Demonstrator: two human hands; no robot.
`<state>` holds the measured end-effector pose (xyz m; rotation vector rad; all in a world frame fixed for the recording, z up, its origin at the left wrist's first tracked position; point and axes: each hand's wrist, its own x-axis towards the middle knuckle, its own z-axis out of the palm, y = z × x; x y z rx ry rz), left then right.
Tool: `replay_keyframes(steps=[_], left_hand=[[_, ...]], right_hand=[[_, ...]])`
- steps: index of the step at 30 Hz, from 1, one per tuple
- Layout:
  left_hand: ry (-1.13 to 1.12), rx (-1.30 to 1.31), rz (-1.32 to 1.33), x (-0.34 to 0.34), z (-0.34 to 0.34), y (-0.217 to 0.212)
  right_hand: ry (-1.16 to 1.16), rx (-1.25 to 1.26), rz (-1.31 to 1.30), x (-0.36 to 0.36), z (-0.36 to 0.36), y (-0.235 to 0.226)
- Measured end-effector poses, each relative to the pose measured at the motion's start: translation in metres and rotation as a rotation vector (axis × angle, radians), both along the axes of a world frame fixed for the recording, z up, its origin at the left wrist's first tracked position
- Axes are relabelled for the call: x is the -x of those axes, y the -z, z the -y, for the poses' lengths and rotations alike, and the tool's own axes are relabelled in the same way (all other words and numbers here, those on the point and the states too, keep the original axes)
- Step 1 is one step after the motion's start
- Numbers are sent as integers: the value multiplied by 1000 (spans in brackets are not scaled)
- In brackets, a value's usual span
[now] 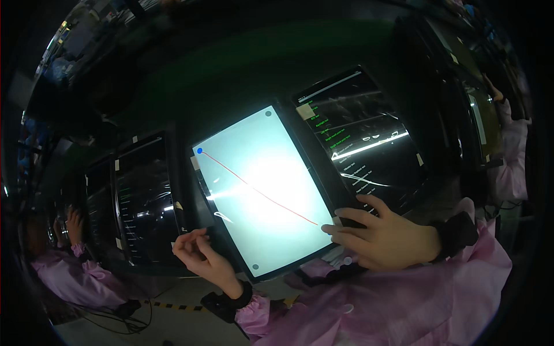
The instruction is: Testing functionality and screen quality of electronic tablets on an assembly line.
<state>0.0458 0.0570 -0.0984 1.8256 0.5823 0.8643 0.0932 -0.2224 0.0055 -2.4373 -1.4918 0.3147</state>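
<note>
Flat tablet with a glowing white screen and thin black border [262,190] sits on the dark, dimly lit table [231,75] directly in front of the person, its long axis slanted in view. On the screen: a thin red line [271,199] runs from a small round blue dot [199,150] at the upper left corner to just short of the lower right corner; grey dots [268,113] mark the other two corners. Bare right hand [389,236] is palm down, fingers spread, index fingertip at the lower right corner, near the line's end; contact with the glass cannot be confirmed. Its grip is released, probably to leave one finger free for the screen. Bare left hand [205,259] is beside the tablet's left edge, fingers loosely curled, no object visible in its grip; presumably it is kept aside so the screen stays uncovered. Right of the lit tablet: dark glossy tablet with rows of green and white text [375,127], with a beige tape tab [305,112] at its upper left; the right hand's upper fingers overlap its lower end in view. Left: another black-screened tablet [144,196]. A co-worker's hand [74,226] shows farther left. Obstructions: fingers hide the lit corner; bright reflections obscure parts of the screens.
</note>
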Motion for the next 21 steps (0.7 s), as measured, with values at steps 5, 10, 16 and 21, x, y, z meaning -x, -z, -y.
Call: replay_keyframes(steps=[5,10,16,21], left_hand=[[-9,-20,-21,0,1,-1],[-30,-44,-25,2,-2,-1],[-44,-19,-35,1,0,-1],[-50,-16,-29,0,-1,-1]], right_hand=[[16,-26,-38,4,6,-1],[218,-349,-4,-53,-22,-12],[289,-424,183,-129,-68,33],[313,-351,220,-129,-74,42]])
